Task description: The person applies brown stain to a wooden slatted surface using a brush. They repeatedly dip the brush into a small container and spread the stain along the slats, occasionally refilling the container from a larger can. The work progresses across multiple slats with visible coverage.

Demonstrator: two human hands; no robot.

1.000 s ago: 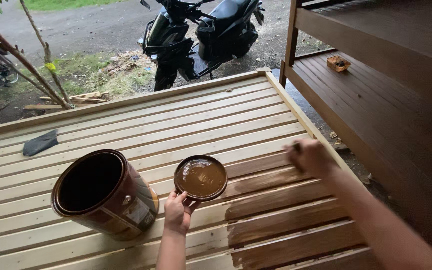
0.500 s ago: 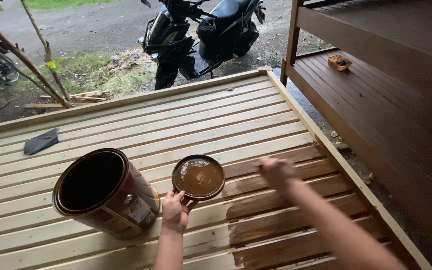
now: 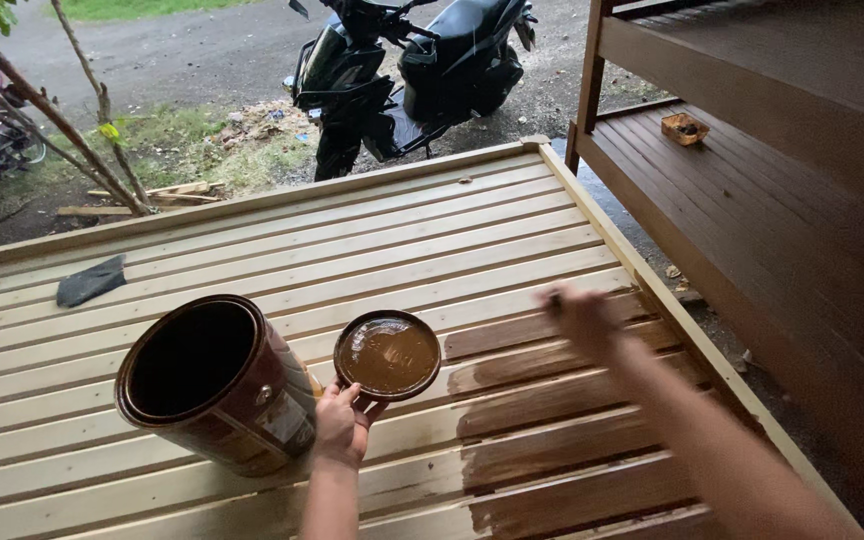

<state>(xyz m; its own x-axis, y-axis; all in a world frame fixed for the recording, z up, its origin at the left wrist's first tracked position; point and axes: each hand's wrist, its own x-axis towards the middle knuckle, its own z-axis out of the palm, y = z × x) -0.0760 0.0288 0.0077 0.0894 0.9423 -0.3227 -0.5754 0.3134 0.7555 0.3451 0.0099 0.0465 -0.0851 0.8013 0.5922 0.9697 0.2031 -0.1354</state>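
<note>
Left hand: you are pinching the near rim of a round lid, fingers curled under and thumb on top, keeping it level because it is carrying a pool of brown stain. The lid is hovering just above the slatted wooden panel, right beside the paint can.

Paint can: dark, open, leaning tilted on the panel just left of your left hand, its mouth facing up and away.

Right hand: blurred, reaching over the slats at the edge of the stained patch. It is closing around something small and dark, probably a brush or rag; you cannot tell which.

Slatted panel: mostly pale bare wood; the near right corner is showing wet brown stain.

Surroundings: a dark cloth is lying on the far left slats; a black scooter is standing beyond the panel; a dark stained wooden structure is sitting to the right.
</note>
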